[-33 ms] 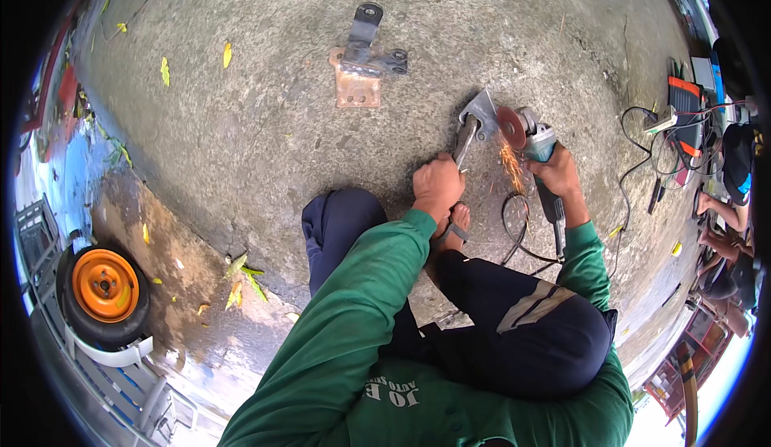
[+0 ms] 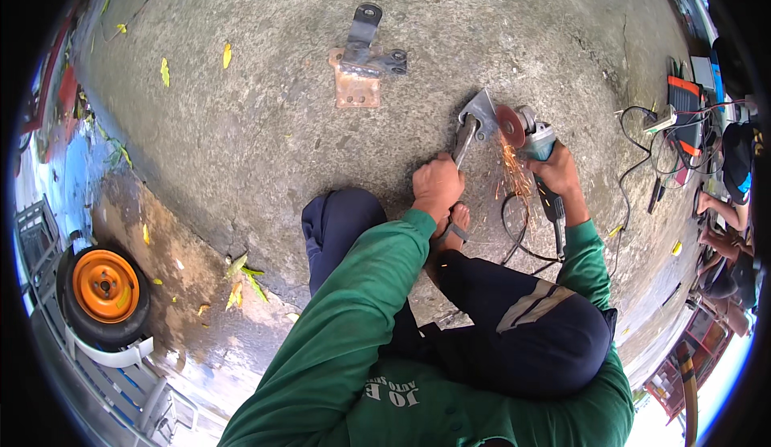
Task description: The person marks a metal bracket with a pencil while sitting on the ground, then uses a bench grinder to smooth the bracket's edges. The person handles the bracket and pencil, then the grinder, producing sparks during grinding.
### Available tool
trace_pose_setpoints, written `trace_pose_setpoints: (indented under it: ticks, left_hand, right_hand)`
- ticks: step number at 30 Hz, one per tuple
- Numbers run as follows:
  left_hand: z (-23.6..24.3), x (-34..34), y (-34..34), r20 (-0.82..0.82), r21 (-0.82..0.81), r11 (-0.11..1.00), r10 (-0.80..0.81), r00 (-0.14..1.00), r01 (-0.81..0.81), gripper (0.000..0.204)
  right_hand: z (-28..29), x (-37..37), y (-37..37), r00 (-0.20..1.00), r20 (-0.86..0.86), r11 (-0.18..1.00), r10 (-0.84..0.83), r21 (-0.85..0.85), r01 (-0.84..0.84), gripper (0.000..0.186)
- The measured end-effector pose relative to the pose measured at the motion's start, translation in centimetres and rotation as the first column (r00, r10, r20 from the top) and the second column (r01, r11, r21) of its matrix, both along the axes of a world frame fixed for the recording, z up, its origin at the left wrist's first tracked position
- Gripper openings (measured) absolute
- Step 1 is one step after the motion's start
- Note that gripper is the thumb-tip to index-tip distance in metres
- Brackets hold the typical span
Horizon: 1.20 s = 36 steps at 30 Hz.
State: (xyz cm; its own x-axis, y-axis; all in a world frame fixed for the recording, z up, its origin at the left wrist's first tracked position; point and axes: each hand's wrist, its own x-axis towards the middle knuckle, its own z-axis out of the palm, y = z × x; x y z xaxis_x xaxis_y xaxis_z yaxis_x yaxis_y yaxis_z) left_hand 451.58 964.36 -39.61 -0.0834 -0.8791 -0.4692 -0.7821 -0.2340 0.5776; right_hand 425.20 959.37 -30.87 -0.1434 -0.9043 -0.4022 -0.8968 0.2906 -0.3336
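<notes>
My right hand (image 2: 556, 169) is closed round the body of an angle grinder (image 2: 541, 143). The grinder's reddish-brown disc (image 2: 511, 125) touches the right edge of a grey metal bracket (image 2: 482, 113), and orange sparks (image 2: 511, 170) spray down toward my foot. In my closed left hand (image 2: 438, 183) are the handles of locking pliers (image 2: 465, 138), whose jaws clamp the bracket just above the concrete. My fingers cover most of the plier handles. Farther off to the left lies a rusty plate with black metal arms (image 2: 359, 69).
My sandalled foot (image 2: 458, 226) is just below the left hand. The grinder's black cord (image 2: 518, 242) loops beside it. At right are an orange-and-black machine (image 2: 685, 114), tangled cables and other people (image 2: 727, 238). An orange-rimmed wheel (image 2: 104, 285) stands at far left.
The spark spray has spread wider and reaches lower. Both hands, the grinder and the bracket hold nearly the same place.
</notes>
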Motion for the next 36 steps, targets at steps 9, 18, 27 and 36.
trace_pose_setpoints:
  ticks: [9, 18, 27, 36]
  left_hand:
    - [-0.2, 0.1, -0.9, -0.032, 0.027, 1.0, 0.005, 0.999, -0.004, 0.037]
    - [-0.6, 0.1, -0.8, -0.035, 0.023, 1.0, 0.017, 0.999, -0.016, 0.037]
    - [-0.2, 0.2, -0.8, -0.03, 0.028, 1.0, 0.014, 0.999, -0.013, 0.038]
    - [-0.1, 0.1, -1.0, -0.041, 0.032, 0.999, 0.003, 0.999, -0.002, 0.038]
  right_hand:
    - [0.5, 0.7, -0.4, 0.997, 0.077, 0.999, -0.011, -0.032, 0.013, 0.056]
    - [0.1, 0.8, -1.2, 0.999, 0.054, 0.999, 0.001, -0.041, 0.001, 0.06]
    - [0.8, 1.5, -1.6, 0.998, 0.06, 1.0, 0.008, -0.023, -0.006, 0.06]
    - [0.5, 0.8, -1.3, 1.0, 0.016, 0.999, 0.021, -0.032, -0.02, 0.059]
